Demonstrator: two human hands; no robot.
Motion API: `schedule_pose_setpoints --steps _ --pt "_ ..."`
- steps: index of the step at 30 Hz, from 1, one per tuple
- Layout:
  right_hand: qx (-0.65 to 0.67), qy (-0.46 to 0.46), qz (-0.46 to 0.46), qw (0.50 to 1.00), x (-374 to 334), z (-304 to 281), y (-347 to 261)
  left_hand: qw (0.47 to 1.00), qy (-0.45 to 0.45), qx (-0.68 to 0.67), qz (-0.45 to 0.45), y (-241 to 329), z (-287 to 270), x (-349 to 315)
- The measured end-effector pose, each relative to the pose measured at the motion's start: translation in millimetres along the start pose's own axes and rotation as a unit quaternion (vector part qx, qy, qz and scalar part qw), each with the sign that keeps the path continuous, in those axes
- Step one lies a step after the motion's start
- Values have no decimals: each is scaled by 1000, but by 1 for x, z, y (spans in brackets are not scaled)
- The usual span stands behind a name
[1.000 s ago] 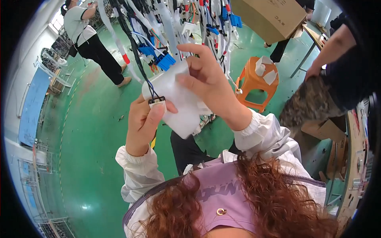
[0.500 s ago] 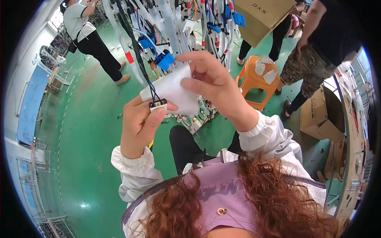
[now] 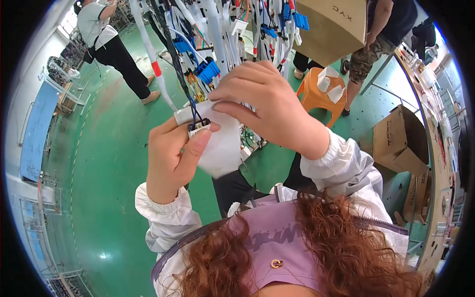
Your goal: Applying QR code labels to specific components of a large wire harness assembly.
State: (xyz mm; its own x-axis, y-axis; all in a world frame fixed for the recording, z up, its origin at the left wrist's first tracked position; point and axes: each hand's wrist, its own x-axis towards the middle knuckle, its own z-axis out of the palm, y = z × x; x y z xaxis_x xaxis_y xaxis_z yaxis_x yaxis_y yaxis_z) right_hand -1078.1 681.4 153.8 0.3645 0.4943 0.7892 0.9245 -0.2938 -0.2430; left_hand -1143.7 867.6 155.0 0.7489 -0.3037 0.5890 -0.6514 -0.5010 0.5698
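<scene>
Between its thumb and fingers my left hand [image 3: 170,154] grips a small white wire connector [image 3: 199,129]. Dark and blue wires [image 3: 194,110] run from it up to a hanging bundle. A thin white sheet [image 3: 220,151] lies behind the connector, one end over my left index finger and the rest drooping toward my knees. My right hand [image 3: 264,101] pinches the sheet's upper edge close beside the wires, fingers curled over it. Above, a blue connector [image 3: 208,72] dangles among the cables; the right fingertips are near it.
Ahead hangs a thick wire harness bundle [image 3: 217,34]. An orange stool [image 3: 312,101] with white scraps stands right of it, below a large cardboard box [image 3: 331,29]. Another open carton [image 3: 396,141] sits by the workbench [image 3: 435,148]. One person [image 3: 111,44] stands far left, another [image 3: 371,54] at right.
My right hand has come down and left, its fingers closing at the sheet's edge by the wires. The sheet's loose part now hangs lower. The person at right has moved farther back.
</scene>
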Motion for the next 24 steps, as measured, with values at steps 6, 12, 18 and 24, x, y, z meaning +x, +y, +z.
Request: schedule_pose_setpoints --steps 6,12,18,24 --pt "65 -47 5 997 12 -14 2 998 -32 26 57 0 -6 6" --pt "312 -153 276 896 18 -18 14 995 -67 29 63 2 -8 10" --pt "106 255 196 941 10 -14 9 996 -72 -48 -20 5 12 7" --pt "-282 290 -194 894 -8 -4 -11 959 -36 -243 -140 19 31 3"
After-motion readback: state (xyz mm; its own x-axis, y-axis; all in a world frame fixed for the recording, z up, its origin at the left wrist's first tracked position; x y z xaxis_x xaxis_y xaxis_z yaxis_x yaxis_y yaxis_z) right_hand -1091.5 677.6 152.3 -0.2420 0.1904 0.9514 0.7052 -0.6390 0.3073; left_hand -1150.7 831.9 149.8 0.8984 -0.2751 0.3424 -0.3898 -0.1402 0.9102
